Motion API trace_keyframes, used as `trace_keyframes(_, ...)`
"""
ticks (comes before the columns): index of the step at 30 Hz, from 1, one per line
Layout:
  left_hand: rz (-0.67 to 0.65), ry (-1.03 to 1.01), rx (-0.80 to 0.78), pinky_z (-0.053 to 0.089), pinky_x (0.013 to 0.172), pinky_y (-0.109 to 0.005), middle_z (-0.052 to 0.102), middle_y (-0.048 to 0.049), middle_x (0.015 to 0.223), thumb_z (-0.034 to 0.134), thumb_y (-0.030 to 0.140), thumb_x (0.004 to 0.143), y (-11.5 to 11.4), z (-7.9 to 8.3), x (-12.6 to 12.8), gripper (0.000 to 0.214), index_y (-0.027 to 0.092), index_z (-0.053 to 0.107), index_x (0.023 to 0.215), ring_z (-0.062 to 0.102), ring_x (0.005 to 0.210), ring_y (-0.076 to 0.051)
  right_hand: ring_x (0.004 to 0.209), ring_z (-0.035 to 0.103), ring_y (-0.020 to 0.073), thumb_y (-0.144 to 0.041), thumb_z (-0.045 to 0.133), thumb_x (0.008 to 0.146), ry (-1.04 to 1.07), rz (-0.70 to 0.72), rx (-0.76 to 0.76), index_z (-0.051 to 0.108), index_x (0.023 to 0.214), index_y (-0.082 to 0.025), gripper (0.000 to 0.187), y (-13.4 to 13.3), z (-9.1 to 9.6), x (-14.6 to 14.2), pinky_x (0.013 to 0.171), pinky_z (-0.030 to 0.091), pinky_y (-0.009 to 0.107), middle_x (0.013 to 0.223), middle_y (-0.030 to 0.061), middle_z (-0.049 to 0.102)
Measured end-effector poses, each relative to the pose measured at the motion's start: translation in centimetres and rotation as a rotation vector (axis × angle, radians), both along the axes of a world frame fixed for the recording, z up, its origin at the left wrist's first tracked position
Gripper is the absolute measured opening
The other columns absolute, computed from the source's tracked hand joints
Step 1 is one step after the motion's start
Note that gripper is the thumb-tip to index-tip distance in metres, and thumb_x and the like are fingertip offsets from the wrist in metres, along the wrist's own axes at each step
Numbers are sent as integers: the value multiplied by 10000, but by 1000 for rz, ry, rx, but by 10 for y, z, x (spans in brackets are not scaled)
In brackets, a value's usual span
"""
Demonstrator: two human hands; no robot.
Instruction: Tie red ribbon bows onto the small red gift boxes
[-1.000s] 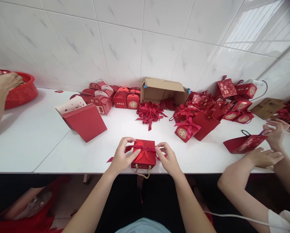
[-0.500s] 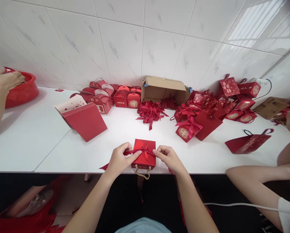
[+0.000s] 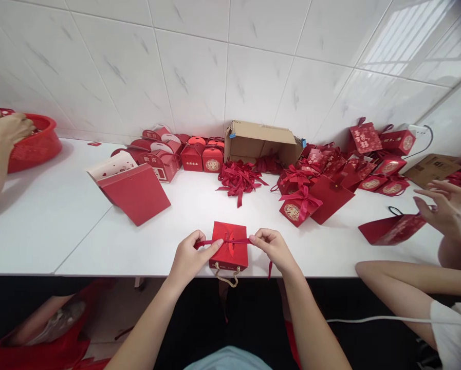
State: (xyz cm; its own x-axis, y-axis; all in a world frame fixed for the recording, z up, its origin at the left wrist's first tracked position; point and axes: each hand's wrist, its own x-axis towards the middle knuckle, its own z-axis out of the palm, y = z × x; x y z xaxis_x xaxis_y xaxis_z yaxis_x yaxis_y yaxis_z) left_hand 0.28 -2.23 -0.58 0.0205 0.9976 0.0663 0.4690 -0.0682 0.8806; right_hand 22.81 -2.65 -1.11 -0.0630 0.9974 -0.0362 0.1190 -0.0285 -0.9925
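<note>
Drew one ribbon [image 3: 238,240] straighter than half a second before across one red box [image 3: 230,255], pinching its ends in left hand [image 3: 187,257] and right hand [image 3: 275,249]

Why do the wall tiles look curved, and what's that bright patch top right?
Head view: a wide lens bows the tile lines and table edge; window light glares on the wall; the box and ribbon pinched by left hand and right hand look sharp.

Left hand [image 3: 187,257] and right hand [image 3: 276,249] bare, forearms unsleeved — pale blue top [image 3: 227,361].
</note>
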Motion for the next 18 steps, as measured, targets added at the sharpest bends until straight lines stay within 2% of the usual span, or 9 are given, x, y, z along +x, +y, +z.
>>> trace_keyframes(5, -83, -170, -124, 297, 525, -221, 307, 63, 593, 614, 492, 749, 1, 0, 1, 430, 206, 315, 629, 330, 548, -100, 504, 260, 81, -515, 585, 793, 17, -39, 33, 436, 672, -199, 369, -3, -3, -12, 486, 224, 227, 565, -68, 331)
trace_keyframes(10, -201, -361, -261, 409, 583, -247, 491, 33, 662, 594, 487, 782, -1, -2, 5, 349, 194, 422, 704, 495, 623, -131, 542, 319, 87, -485, 600, 795, 60, -69, 50, 363, 692, -210, 377, -5, -11, -30, 514, 292, 211, 614, -65, 347)
trace_keyframes(18, -282, -428, -291, 428, 594, -242, 551, 21, 715, 599, 439, 801, -1, 0, 4, 283, 184, 484, 757, 529, 645, -132, 510, 291, 81, -459, 561, 833, 73, -118, 39, 353, 676, -210, 360, 1, -19, -36, 472, 253, 203, 569, -72, 327)
